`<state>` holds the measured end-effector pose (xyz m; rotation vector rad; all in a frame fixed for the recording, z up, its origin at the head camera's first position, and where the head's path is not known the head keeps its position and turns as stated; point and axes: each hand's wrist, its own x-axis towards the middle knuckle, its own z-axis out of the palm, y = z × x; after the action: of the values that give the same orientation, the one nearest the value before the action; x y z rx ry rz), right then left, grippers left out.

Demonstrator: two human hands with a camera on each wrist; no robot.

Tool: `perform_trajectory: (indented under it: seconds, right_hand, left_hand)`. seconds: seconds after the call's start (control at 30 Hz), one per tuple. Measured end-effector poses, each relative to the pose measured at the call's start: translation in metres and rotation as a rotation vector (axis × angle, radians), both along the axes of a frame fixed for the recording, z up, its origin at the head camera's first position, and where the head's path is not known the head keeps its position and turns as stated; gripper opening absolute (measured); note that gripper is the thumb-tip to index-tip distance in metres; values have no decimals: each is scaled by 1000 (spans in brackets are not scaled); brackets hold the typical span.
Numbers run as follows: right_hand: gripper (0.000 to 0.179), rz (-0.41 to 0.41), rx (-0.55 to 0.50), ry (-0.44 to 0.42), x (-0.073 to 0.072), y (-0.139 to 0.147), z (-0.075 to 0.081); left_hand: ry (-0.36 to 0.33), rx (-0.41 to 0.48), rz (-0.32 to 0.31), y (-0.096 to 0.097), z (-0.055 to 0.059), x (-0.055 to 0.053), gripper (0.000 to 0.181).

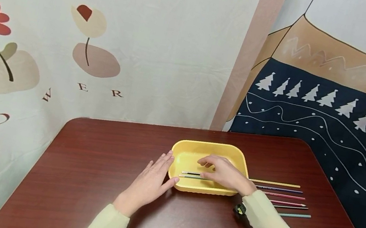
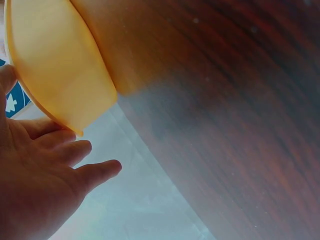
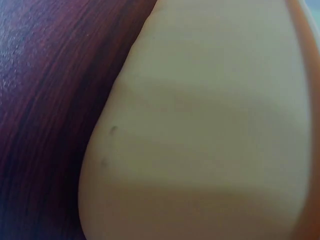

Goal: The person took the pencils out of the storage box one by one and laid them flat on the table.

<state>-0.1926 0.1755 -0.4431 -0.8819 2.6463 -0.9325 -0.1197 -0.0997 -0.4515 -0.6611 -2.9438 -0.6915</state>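
Note:
The yellow tray [image 1: 204, 191] stands near the middle of the table. At its left end my left hand [image 1: 150, 181] rests its fingers and thumb against the rim; in the left wrist view those fingers lie fairly straight along the tray's outer wall [image 2: 60, 60]. My right hand [image 1: 225, 173] reaches over the tray's right side, with thumb and fingers apart. Just under the thumb, slim pencil-like sticks [image 1: 191, 173] lie inside the tray, partly hidden by that hand. The right wrist view is filled by the tray's outer wall [image 3: 200, 125], and no fingers show there.
Right of the tray, several thin pencil-like sticks [image 1: 285, 196] in different colours lie side by side on the brown table [image 1: 96, 156], partly behind my right forearm. A dark wrist device [image 1: 240, 210] sits at the right sleeve. Printed curtains hang behind the table.

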Motion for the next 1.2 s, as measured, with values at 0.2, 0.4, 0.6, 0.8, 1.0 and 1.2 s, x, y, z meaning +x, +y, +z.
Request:
perform_trajectory:
  seconds: [0.2,0.4,0.6,0.8,1.0,1.2]
  right_hand:
    - [32,36,24,-16,-4,-2,-4]
    - [28,41,43,-46,-6,-5,-7]
    - [24,58,60,-38,-8,-7,-10]
    - [19,61,77,-41,-8,-9,-13]
    - [14,36,96,-67,-8,-11,-14]
    - [13,26,95,-68,-7,-12,-14]
  left_hand:
    - [6,2,0,0,0,0,75]
    - [6,5,4,0,-1,0,75]
    - [2,12,5,0,0,0,75]
    - [6,9,4,0,-1,0,75]
    - [5,10,3,0,-1,-1,75]
    - [-4,2,1,0,-1,0,76]
